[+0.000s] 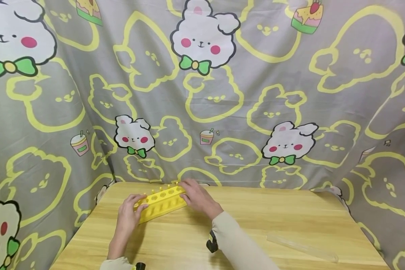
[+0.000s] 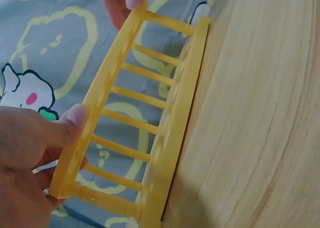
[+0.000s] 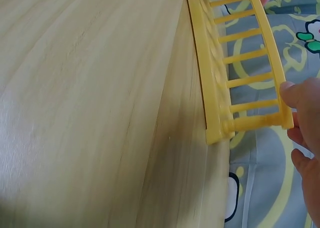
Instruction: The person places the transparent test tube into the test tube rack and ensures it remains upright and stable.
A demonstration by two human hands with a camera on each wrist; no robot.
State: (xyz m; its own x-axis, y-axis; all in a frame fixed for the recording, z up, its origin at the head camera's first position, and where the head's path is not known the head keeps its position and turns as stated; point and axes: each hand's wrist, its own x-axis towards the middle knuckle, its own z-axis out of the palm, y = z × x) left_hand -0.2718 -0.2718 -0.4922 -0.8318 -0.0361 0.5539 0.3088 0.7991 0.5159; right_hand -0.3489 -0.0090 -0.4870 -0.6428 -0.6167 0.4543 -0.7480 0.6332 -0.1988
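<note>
A yellow plastic test tube rack (image 1: 163, 205) stands at the back left of the table, set at a slant. Its top bar has a row of round holes, with small pegs along the far side. My left hand (image 1: 128, 214) grips the near left end of the top bar, thumb on the near side. At the other end, my right hand (image 1: 198, 198) holds the same bar between thumb and fingers. Thin rods join the top bar to the base (image 3: 211, 93) in the right wrist view. The left wrist view shows the left thumb (image 2: 74, 120) on the bar's edge.
A clear, see-through tube (image 1: 302, 247) lies on the wooden table (image 1: 249, 213) at the front right. A grey patterned curtain (image 1: 222, 101) hangs behind the table and at both sides. The rack is close to the table's back edge.
</note>
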